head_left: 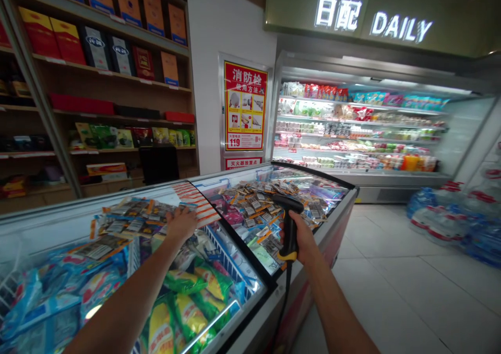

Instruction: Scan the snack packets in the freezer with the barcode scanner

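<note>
My right hand (303,236) is wrapped round the handle of a black and yellow barcode scanner (290,234), held upright beside the freezer with its head over the right lid and its cable hanging down. Under it, many small packets (250,200) with orange edges and printed backs lie spread on the glass. My left hand (182,223) reaches to the right end of another packet pile (136,218) on the left lid. Its fingers are closed at a small packet (189,205), whose bluish edge shows past the fingertips. A striped orange and white sheet (198,202) lies just beyond this hand.
Through the chest freezer's glass show bagged frozen goods (191,302) in wire baskets. A shelf unit (113,90) with boxes stands at the left. Behind are a fire hydrant poster (246,106) and a lit fridge (360,121). Bottled water packs (450,218) stand on the floor at right.
</note>
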`<action>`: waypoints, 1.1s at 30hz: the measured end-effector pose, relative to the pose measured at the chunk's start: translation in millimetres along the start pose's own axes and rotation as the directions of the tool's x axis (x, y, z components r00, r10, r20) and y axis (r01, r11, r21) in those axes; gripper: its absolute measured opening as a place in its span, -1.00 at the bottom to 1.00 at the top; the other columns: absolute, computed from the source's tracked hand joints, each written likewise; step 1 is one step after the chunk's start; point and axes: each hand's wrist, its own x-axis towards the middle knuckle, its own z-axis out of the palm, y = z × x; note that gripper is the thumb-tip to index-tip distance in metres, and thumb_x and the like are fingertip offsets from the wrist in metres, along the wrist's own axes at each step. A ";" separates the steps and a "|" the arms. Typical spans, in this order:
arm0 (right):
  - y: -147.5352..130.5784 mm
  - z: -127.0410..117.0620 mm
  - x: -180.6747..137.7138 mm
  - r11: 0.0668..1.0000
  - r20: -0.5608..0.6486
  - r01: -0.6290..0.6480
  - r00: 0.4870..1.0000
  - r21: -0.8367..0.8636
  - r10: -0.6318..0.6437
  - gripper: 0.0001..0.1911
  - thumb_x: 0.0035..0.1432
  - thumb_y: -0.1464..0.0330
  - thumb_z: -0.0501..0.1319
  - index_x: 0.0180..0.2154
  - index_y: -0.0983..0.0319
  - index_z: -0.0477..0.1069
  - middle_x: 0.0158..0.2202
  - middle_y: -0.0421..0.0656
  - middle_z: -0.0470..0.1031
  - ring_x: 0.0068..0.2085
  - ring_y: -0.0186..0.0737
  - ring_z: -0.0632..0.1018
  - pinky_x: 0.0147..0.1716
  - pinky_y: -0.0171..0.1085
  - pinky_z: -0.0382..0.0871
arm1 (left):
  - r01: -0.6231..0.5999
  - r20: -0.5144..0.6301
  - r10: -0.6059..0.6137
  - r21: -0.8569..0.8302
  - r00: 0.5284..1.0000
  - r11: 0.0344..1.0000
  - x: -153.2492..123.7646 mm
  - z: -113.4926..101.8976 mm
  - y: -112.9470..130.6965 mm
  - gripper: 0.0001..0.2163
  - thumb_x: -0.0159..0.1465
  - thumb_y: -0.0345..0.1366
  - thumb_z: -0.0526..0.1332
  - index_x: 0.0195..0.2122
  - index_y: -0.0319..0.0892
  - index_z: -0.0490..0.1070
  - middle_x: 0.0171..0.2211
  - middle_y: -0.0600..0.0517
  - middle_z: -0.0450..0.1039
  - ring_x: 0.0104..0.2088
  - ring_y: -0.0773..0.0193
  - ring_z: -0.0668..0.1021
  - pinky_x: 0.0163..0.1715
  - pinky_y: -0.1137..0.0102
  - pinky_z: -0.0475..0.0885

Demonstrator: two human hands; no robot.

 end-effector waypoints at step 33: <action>10.7 6.8 -14.2 0.987 0.157 0.001 0.987 -0.160 0.024 -0.70 -0.11 0.15 0.13 -0.49 0.28 0.27 -0.68 -0.26 0.32 -0.74 -0.41 0.31 -0.83 -0.42 0.15 | 0.023 0.021 -0.016 -0.987 1.000 0.162 25.4 -23.4 130.0 -0.53 -0.09 -0.59 0.13 -0.09 -0.23 0.23 -0.32 0.00 0.43 -0.32 0.33 0.49 -0.31 0.41 0.38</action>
